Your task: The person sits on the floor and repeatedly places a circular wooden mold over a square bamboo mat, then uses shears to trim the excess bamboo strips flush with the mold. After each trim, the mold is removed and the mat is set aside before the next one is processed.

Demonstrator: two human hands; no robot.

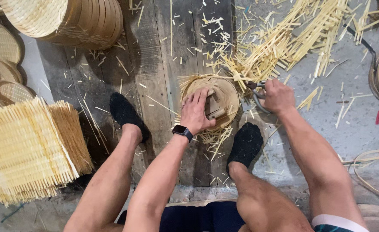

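the round pale bamboo steamer frame with its woven base and ragged strip ends [223,92] sits at the centre of the frame, on the dark wooden floor planks [155,64], between your two black-socked feet [127,114]. it looks light and springy, the rim stiff but the thin strip ends brittle, so it is best held by pressing down on the middle, as you do. your left hand [196,112] lies spread flat on a small wooden block [215,105] inside it, gripping nothing. your right hand [277,95] is closed around the handles of grey metal shears [258,92] at the frame's right edge; the blades are hidden by hand and strips, so you cannot tell what they bite. cut bamboo strips [284,38] litter the upper right. a stack of square woven bamboo mats [30,146] sits at the left, cut off by the edge, finished round baskets [69,19] at upper left.
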